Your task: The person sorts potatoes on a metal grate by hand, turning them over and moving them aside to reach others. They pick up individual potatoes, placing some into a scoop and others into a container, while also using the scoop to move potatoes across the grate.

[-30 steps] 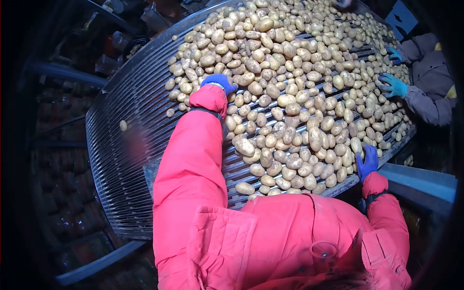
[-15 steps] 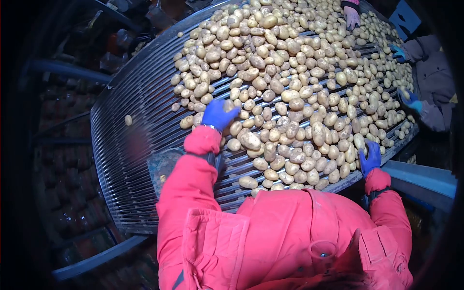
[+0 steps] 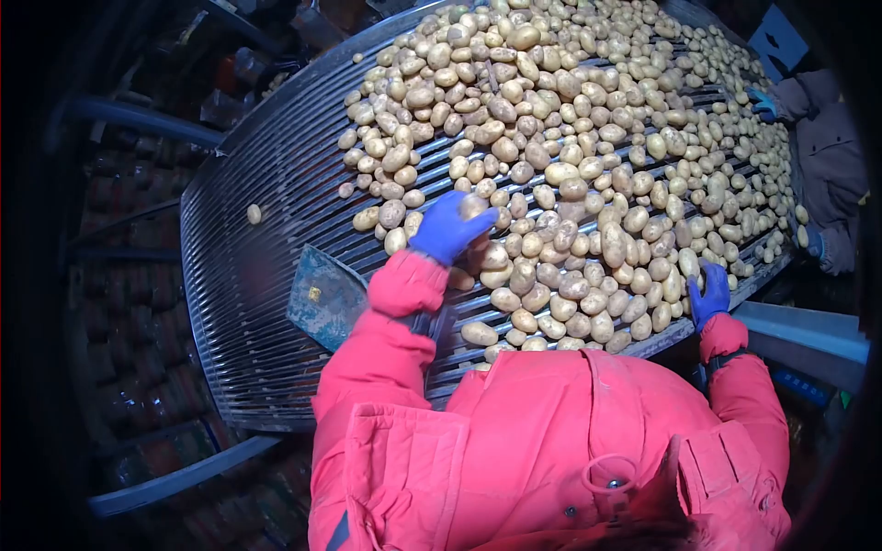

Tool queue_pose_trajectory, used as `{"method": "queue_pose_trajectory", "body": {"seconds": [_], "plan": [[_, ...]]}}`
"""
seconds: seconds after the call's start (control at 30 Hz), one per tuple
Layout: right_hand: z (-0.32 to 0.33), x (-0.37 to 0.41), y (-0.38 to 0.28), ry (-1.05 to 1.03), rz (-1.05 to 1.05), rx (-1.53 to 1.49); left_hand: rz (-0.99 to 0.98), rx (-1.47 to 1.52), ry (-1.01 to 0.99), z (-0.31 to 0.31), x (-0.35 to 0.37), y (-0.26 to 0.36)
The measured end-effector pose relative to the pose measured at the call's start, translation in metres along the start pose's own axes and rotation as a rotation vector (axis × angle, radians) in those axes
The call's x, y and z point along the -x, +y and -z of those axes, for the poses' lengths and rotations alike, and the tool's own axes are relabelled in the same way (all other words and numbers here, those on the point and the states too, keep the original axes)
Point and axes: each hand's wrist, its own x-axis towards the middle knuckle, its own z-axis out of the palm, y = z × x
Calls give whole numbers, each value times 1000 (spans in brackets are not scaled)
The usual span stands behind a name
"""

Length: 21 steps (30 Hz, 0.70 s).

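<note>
Left hand (image 3: 450, 228) in the blue glove is cupped down over the edge of the potatoes (image 3: 570, 138), just past the scuffed metal plate (image 3: 323, 296) on the roller belt (image 3: 248, 303). A darker potato (image 3: 479, 255) sits right under my fingers, on the side away from the plate. Can't tell if I'm actually gripping it, and its long axis is half hidden. Right hand (image 3: 710, 294) lies flat and loose on the pile's near rim, way further from the plate, so left's the closer one.

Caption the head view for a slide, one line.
Red-jacketed person, blue-gloved left hand on potatoes on a slatted conveyor, right hand at its near edge.
</note>
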Motion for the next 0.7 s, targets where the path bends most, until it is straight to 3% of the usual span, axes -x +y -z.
{"method": "queue_pose_trajectory", "body": {"seconds": [0.17, 0.27, 0.37, 0.4, 0.5, 0.63, 0.7], "plan": [[-3, 2, 6, 14, 5, 4, -107, -729, -260, -39, -64, 27], [-2, 0, 4, 39, 13, 28, -13, -799, -307, -50, -78, 42], [-2, 1, 1, 48, 15, 40, 35, -840, -434, -51, -115, 3], [-3, 1, 3, 52, 15, 40, 155, -790, -529, -34, -83, 69], [1, -3, 1, 43, 5, 18, 86, -753, -640, -28, -77, 60], [1, -1, 0, 66, 1, 11, 120, -936, -598, -37, -66, 40], [2, -1, -2, 77, -16, 1, 125, -890, -560, -44, -66, 28]]}}
